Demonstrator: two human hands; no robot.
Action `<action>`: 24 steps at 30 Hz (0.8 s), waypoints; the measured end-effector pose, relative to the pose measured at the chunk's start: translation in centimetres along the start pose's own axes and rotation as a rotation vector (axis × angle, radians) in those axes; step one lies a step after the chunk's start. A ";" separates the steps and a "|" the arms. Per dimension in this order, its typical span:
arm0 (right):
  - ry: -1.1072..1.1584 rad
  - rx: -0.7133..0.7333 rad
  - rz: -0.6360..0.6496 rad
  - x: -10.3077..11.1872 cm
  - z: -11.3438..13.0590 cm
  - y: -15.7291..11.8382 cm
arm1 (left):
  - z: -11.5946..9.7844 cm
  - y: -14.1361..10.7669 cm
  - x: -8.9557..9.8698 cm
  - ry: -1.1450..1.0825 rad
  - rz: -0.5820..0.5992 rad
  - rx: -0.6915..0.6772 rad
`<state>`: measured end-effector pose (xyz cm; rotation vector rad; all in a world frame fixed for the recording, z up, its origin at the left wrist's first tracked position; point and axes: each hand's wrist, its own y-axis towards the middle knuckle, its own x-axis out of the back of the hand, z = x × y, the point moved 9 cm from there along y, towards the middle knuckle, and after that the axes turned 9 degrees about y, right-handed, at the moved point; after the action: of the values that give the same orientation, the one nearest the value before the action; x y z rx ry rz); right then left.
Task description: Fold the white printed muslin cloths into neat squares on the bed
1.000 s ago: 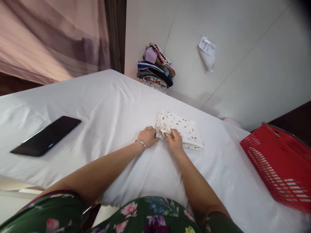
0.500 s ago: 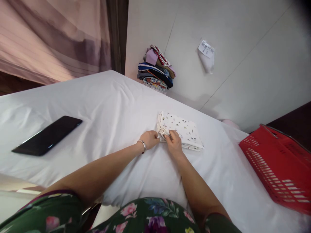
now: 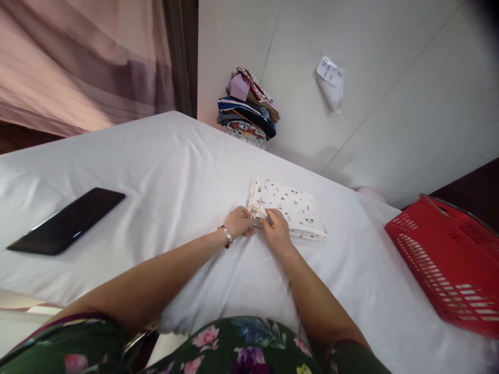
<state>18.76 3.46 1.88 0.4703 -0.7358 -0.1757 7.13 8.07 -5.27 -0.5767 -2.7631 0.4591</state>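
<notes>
A folded white cloth (image 3: 294,205) with small scattered prints lies flat on the white-covered table. At its near left corner, my left hand (image 3: 239,222) pinches the edge of the folded layers; a bracelet sits on that wrist. Close beside it, my right hand (image 3: 277,228) grips the same corner between thumb and fingers. Both hands rest low, almost touching each other. The fabric between the fingertips is bunched and partly hidden by them.
A black tablet-like slab (image 3: 68,221) lies on the white sheet (image 3: 156,171) at left. A red plastic basket (image 3: 448,265) stands at right. Beyond the table's far edge are a stack of folded clothes (image 3: 249,109) and a labelled plastic bag (image 3: 330,83) on the tiled floor.
My left hand has shifted slightly at the cloth's corner, its fingers now higher on the edge. My right hand keeps its grip. The view has moved a little.
</notes>
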 end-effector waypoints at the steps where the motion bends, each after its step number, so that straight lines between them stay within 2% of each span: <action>1: -0.003 -0.005 0.001 0.0 -0.1 0.0 | 0.1 0.0 -0.1 -0.074 -0.001 0.018; 5: 0.008 -0.012 0.012 -0.1 -0.1 0.0 | -0.1 0.0 -0.2 -0.163 0.019 0.018; 8: 0.038 -0.017 0.019 0.0 -0.2 0.0 | -0.3 -0.1 -0.1 -0.100 0.016 -0.031; 13: 0.074 -0.050 -0.028 0.4 -0.6 0.0 | -0.5 -0.4 0.3 0.058 -0.055 -0.117; 19: 0.032 -0.035 0.003 0.0 -0.3 0.0 | -0.9 -0.8 -0.2 0.042 -0.044 -0.179; 24: 0.094 -0.033 0.040 0.0 -0.3 0.0 | -0.9 -0.6 -0.1 0.072 -0.056 -0.187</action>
<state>18.96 3.57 1.74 0.4292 -0.6485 -0.1275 7.28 7.69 -4.28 -0.5454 -2.7621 0.1643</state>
